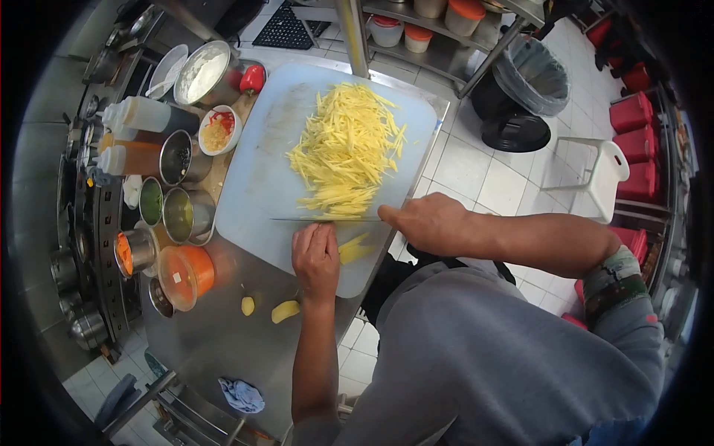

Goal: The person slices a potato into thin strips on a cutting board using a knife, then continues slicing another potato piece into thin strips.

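My right hand (pixel 421 221) is wrapped around the handle of a kitchen knife (pixel 351 218), whose thin blade points left across the cutting board (pixel 249 178). My left hand (pixel 316 256) rests close behind the blade, fingers bent and pressed down on yellow potato slices (pixel 355 249); a few slices show to its right, and what lies under the fingers is hidden. On the far side of the knife, a large heap of thin potato strips (pixel 346 145) spreads over the pale board. Two potato end pieces (pixel 285 311) (pixel 248 305) lie on the steel counter near my left wrist.
Left of the board stand sauce bottles (pixel 123 160), metal containers (pixel 187 215), a bowl of chopped ingredients (pixel 219 130), a red pepper (pixel 253 79) and an orange-filled tub (pixel 186 276). A blue cloth (pixel 242 395) lies near the counter's edge. A lined bin (pixel 532 74) and white stool (pixel 595 175) stand right.
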Action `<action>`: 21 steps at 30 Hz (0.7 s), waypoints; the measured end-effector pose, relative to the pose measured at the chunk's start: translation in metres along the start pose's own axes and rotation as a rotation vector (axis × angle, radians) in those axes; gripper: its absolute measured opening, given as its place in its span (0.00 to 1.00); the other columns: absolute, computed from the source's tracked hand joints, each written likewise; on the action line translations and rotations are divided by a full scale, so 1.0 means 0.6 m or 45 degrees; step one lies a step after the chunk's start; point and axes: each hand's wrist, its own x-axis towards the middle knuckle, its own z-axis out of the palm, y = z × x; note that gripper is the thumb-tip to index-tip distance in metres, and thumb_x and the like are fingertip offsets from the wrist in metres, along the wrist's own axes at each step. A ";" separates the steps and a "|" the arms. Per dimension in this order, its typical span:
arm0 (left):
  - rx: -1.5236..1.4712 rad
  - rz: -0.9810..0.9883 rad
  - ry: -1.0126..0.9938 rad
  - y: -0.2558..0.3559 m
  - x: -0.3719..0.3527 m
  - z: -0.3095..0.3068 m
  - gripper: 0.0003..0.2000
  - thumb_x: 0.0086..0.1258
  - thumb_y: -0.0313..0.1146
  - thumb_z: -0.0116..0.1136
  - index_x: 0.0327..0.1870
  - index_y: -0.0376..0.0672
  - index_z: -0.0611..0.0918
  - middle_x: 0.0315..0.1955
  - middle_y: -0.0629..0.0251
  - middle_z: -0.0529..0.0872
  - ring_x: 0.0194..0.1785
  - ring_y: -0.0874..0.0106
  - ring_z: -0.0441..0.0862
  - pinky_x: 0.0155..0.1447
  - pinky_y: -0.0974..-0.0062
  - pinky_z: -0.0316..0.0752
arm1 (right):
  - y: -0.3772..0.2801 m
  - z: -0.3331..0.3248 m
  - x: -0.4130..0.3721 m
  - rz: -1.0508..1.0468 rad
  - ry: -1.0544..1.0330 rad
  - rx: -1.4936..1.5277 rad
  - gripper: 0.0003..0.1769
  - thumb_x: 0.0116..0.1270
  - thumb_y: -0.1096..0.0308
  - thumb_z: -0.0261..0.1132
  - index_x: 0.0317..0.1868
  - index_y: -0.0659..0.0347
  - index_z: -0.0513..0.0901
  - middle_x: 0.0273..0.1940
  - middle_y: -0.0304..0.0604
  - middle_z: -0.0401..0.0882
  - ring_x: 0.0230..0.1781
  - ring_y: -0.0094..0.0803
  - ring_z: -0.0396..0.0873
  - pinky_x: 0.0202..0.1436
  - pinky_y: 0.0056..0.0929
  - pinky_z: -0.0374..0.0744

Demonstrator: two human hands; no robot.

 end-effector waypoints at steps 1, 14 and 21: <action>0.017 0.001 -0.001 -0.005 -0.002 0.004 0.05 0.67 0.20 0.68 0.41 0.37 0.86 0.38 0.59 0.87 0.42 0.56 0.84 0.50 0.59 0.80 | 0.000 -0.005 0.003 -0.030 0.015 -0.017 0.14 0.73 0.71 0.57 0.57 0.61 0.73 0.36 0.55 0.88 0.37 0.55 0.90 0.40 0.52 0.85; 0.024 -0.029 -0.032 0.000 -0.001 -0.009 0.05 0.67 0.19 0.67 0.42 0.37 0.87 0.39 0.58 0.87 0.42 0.55 0.83 0.47 0.59 0.79 | 0.002 -0.002 0.017 -0.081 0.016 -0.045 0.15 0.71 0.73 0.61 0.57 0.63 0.73 0.34 0.55 0.88 0.39 0.55 0.90 0.39 0.51 0.85; 0.041 -0.056 -0.061 0.006 -0.005 -0.015 0.06 0.66 0.19 0.66 0.42 0.37 0.86 0.39 0.57 0.86 0.42 0.53 0.83 0.48 0.58 0.80 | -0.001 -0.007 0.021 -0.081 -0.045 -0.013 0.17 0.68 0.74 0.65 0.56 0.64 0.73 0.37 0.56 0.88 0.39 0.53 0.90 0.40 0.50 0.86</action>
